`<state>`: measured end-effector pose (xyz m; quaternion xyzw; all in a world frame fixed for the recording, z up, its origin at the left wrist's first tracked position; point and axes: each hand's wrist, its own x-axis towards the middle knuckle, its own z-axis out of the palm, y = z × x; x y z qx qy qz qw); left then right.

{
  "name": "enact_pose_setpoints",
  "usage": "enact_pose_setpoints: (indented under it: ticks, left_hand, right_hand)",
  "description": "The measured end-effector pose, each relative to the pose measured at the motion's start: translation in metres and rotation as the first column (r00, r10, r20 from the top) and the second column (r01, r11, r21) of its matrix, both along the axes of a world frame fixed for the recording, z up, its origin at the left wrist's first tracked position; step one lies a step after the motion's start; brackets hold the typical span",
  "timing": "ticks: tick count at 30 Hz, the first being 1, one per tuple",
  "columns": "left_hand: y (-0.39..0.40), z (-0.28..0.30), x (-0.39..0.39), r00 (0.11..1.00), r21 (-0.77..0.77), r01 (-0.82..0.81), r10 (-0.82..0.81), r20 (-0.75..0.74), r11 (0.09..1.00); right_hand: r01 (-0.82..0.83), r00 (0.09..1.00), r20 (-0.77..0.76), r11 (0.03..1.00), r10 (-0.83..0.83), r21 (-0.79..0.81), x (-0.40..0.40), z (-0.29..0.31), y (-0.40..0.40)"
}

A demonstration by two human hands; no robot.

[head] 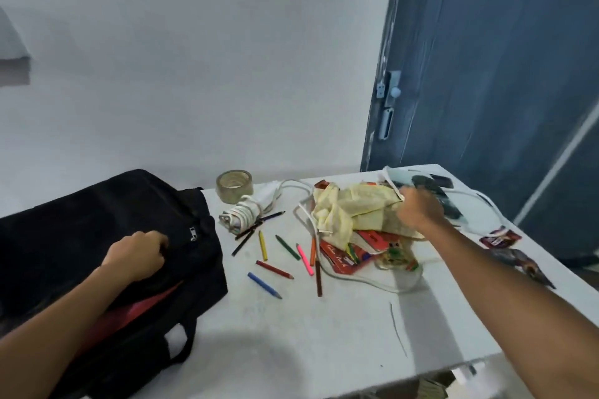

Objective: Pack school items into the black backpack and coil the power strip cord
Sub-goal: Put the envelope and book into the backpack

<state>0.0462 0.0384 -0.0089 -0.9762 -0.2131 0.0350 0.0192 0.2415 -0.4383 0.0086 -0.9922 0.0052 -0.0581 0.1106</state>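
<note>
- While the black backpack (97,236) lies at the white table's (324,334) left edge, the left hand (136,254) grips its fabric beside the zipper, fingers curled tight.
- Right hand (418,212) reaches over the yellow cloth (353,210); its fingers are blurred, so what they pinch cannot be told.
- Colored pencils (278,259) lie scattered between the backpack and the cloth.
- White power strip cord (356,282) loops near the cloth; tape roll (234,185) stands behind.

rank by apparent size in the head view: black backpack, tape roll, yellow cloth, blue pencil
1. black backpack, nearest the camera
2. yellow cloth
3. tape roll and blue pencil: too close to rank
</note>
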Motion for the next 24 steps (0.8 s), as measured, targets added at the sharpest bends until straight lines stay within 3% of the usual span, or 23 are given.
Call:
enact_pose_setpoints:
  ticks: [2, 5, 9, 14, 16, 19, 24]
  left_hand:
    - [-0.010, 0.001, -0.001, 1.000, 0.069, -0.001, 0.002, -0.020, 0.998]
    - [-0.022, 0.000, -0.004, 0.998, 0.124, -0.026, 0.031, -0.045, 0.992]
    - [-0.035, -0.001, -0.007, 0.997, 0.160, -0.027, 0.037, -0.063, 0.987]
    - [-0.037, -0.005, -0.013, 0.996, 0.174, -0.061, 0.071, -0.052, 0.983]
    - [-0.037, -0.006, -0.012, 0.996, 0.176, -0.065, 0.075, -0.050, 0.982]
    - [-0.036, -0.007, -0.011, 0.996, 0.174, -0.064, 0.074, -0.047, 0.983]
    - [-0.035, -0.008, -0.010, 0.996, 0.159, -0.063, 0.071, -0.044, 0.985]
  right_hand:
    - [0.016, 0.998, -0.064, 0.992, -0.024, -0.128, 0.007, -0.014, -0.015]
    - [-0.061, 0.991, -0.129, 0.981, 0.037, -0.182, 0.013, -0.028, -0.024]
    - [-0.027, 0.999, 0.022, 0.947, 0.036, -0.319, 0.015, -0.034, -0.027]
    - [0.002, 0.996, 0.085, 0.938, 0.029, -0.347, 0.017, -0.031, -0.026]
    - [0.020, 0.990, 0.137, 0.960, 0.019, -0.278, 0.020, -0.031, -0.030]
    - [0.037, 0.981, 0.194, 0.998, -0.027, -0.050, 0.022, -0.023, -0.032]
    - [0.101, 0.944, 0.271, 0.945, -0.190, 0.311, 0.027, 0.006, -0.034]
